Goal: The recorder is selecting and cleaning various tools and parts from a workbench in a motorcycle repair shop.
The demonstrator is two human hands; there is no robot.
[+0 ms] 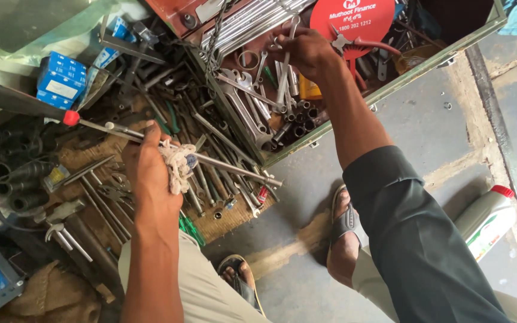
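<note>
Left hand [148, 170]: fingers closed around a wad of pale cotton rag [178, 166] and, with it, a long steel rod [169, 145] with a red knob at its far end. The rod runs slantwise from the red knob at upper left, through the fist, down to the right, where its tip lies over the loose tools. Rag and rod are pressed together in the grip.

Right hand [306, 51]: fingers pinched on the upper end of a slim spanner [285, 75], held nearly upright. Its lower end reaches down among other spanners and sockets inside the open green metal toolbox [390, 84]. The sleeve on this arm is dark.

Surroundings: a red round disc lies in the toolbox just right of the right hand. Loose spanners, screwdrivers and pliers lie spread on a burlap mat [234, 218] below the left hand. Blue cartons [61, 81] stand at upper left. A white bottle with a red cap [487, 218] lies on the concrete floor at lower right. Two sandalled feet show at bottom centre.

Judgement: the step in hand appears to be selecting a spanner while the rod is held with the rag. Lifting the spanner clear would call for a straight upward draw, since neighbouring tools crowd its lower end.
</note>
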